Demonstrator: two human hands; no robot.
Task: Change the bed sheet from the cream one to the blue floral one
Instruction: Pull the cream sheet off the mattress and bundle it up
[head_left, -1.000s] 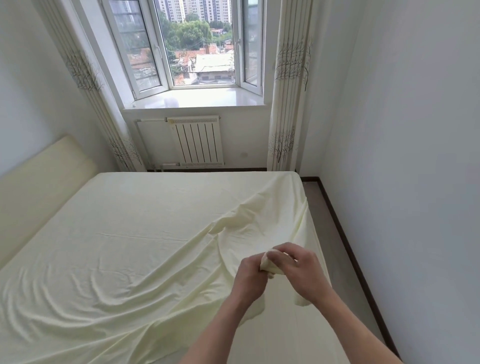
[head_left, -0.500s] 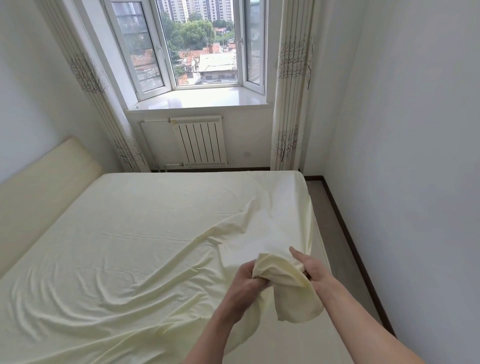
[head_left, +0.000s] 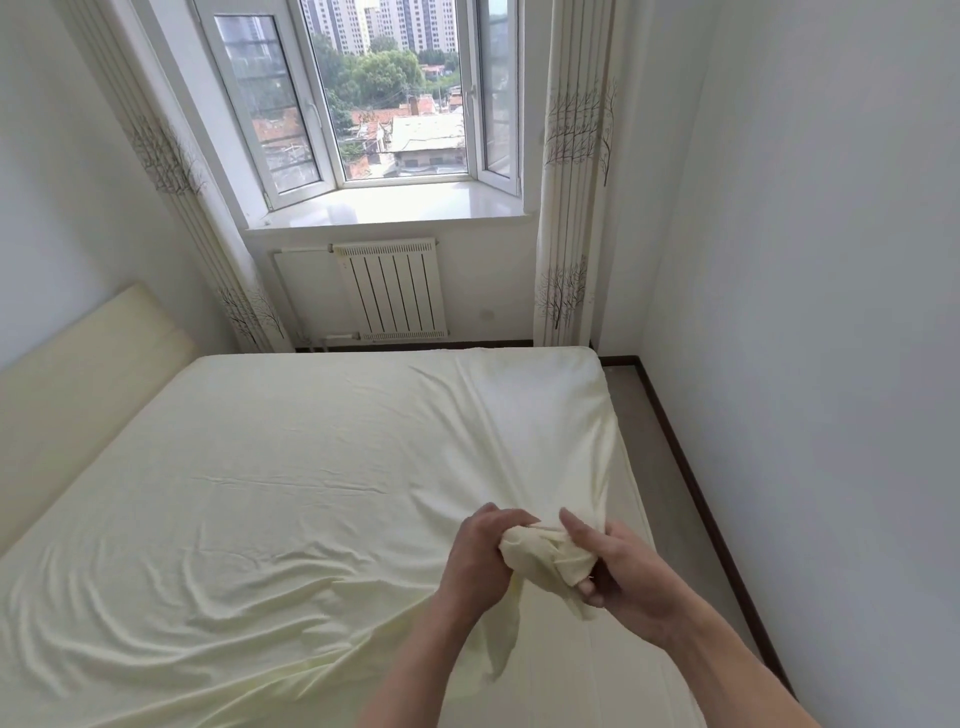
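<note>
Bunched near corner of cream sheet clenched jointly by left hand and right hand; remaining sheet stretching away toward the window.

Right side's tight, just a narrow floor strip btwn mattress and wall. Bed top's wide open w/ only cream sheet wrinkles. Headboard blocks the left, radiator at the far end.

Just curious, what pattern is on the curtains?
Bare trees on cream curtains, seen in the head view.
</note>
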